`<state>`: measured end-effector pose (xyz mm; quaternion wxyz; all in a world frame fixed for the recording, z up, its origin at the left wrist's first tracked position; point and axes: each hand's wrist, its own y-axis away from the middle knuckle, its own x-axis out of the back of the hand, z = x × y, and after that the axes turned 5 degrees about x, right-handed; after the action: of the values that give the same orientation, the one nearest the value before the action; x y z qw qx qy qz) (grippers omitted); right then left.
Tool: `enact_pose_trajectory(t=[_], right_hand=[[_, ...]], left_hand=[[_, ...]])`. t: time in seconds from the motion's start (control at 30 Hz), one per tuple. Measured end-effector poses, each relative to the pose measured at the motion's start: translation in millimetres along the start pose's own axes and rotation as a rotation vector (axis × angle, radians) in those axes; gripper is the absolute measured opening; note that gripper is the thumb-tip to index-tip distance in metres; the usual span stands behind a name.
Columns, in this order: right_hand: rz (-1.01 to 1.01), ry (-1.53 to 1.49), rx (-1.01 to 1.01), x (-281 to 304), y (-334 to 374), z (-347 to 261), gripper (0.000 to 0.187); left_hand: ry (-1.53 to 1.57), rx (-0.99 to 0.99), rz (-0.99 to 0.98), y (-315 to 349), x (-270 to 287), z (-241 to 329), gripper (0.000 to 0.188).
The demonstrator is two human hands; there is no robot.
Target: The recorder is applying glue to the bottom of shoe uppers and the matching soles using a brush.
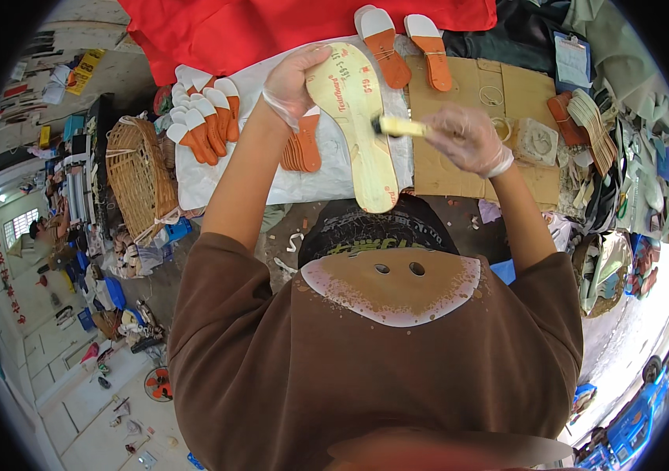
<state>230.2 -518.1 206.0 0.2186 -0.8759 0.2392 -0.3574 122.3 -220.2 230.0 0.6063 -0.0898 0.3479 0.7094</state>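
Observation:
My left hand [295, 80], in a thin clear glove, pinches the toe end of a pale cream shoe insole [359, 118] and holds it up over the table edge. Printed and handwritten marks run along its surface, and its heel points down toward my lap. Fingers closed, my gloved right hand [469, 141] grips a small brush [405, 128] with a light handle. The dark bristles meet the insole's right edge near its middle; whether they press on it I cannot tell. Behind the insole lies a stack of orange-brown insoles [300, 149], partly hidden.
White-tipped orange-brown insoles [207, 118] lie in bundles on a white sheet [216, 179], with tied bundles [385, 51] farther back. Cardboard [448, 169] covers the table's right, holding a clear plastic tub [537, 144]. A wicker basket [142, 177] stands left; red cloth [271, 31] drapes the far side.

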Motion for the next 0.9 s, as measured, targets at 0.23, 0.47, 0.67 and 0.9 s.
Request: enact_pose_trajectory(t=[0.23,0.47,0.67,0.9], right_hand=[[-0.219,-0.585,-0.638,26,37,-6,0.007],[0.27,-0.093,-0.847,7,64,25,0.014],[0.772,-0.186,-0.836,-58,61,25,0.012],[0.455,-0.021,-0.399,-69,42,-27,0.009]], left_hand=[[0.168,-0.064,0.179,17,31,3,0.031],[0.11,-0.298,0.206,29,-6,-18,0.036],[0.078,-0.603,0.313,40,-91,-77,0.02],[0.045,-0.666,0.436,27,-98,-102,0.021]])
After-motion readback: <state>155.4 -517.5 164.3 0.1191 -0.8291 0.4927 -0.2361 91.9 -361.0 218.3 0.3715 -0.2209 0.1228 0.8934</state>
